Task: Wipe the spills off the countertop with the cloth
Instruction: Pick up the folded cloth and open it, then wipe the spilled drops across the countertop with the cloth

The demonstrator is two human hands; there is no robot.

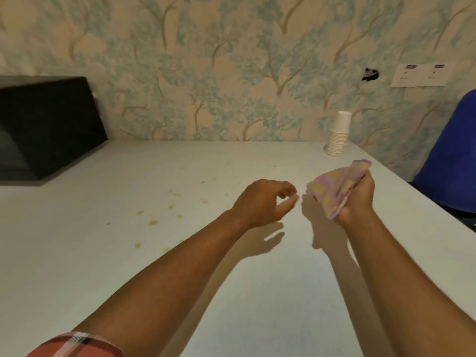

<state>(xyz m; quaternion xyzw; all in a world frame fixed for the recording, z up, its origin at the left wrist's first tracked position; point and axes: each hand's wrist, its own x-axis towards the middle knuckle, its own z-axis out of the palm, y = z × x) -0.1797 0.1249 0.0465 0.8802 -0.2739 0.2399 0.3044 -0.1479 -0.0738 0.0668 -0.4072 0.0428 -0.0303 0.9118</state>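
Two bare forearms reach out over the white countertop (257, 292), a red checked sleeve (77, 343) showing at the near left edge. Nearest in, the counter is clean. Farther out, the left hand (262, 202) hangs above the surface with fingers loosely curled and parted, holding nothing. Just to its right, the right hand (356, 199) is clenched around a bunched pink-and-yellow cloth (334, 188), held up off the counter, apart from the left fingertips. The yellow spills (153, 222) lie to the left of both hands, scattered as small blots and crumbs from the near-middle toward the far middle; none looks wiped. By my reading, the step in hand is readying the cloth, perhaps folding it into a pad. The next move calls for bringing the cloth leftward and down flat onto the blots, then sweeping across them. Beyond, a black appliance (46, 130) sits far left, and a stack of paper cups (338, 135) stands far right against the papered wall.
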